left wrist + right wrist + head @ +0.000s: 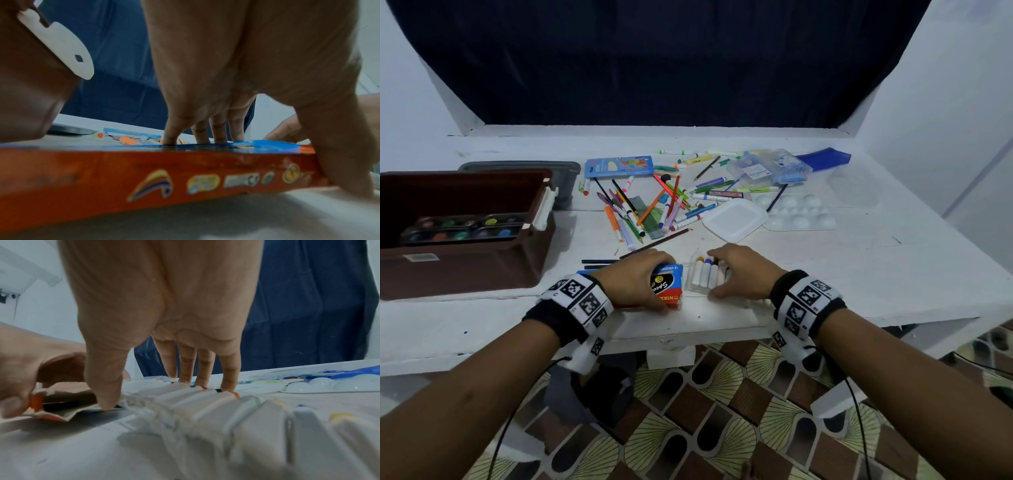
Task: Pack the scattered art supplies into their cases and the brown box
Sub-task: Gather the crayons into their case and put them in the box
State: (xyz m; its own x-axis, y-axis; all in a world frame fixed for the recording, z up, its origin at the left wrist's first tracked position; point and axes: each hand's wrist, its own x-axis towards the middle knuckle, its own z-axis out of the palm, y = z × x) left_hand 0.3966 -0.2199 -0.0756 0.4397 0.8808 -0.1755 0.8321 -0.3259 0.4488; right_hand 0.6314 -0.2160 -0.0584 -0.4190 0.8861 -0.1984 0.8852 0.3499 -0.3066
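My left hand (640,281) grips a flat red-and-blue marker box (669,284) lying at the table's front edge, fingers over its far edge and thumb on the near side (345,162). Its open end faces right. My right hand (739,274) holds a clear plastic tray of white markers (707,275) right beside the box's opening, fingers on the far ends (228,379) and thumb at the near corner. The brown box (465,267) stands open at the left, holding a watercolour palette (465,228).
Loose pens, pencils and markers (650,205) lie scattered mid-table. Behind them are a blue pencil case (619,166), clear plastic cases (770,168), a white lid (734,219) and a white mixing palette (801,212). A grey lid (565,174) sits behind the brown box.
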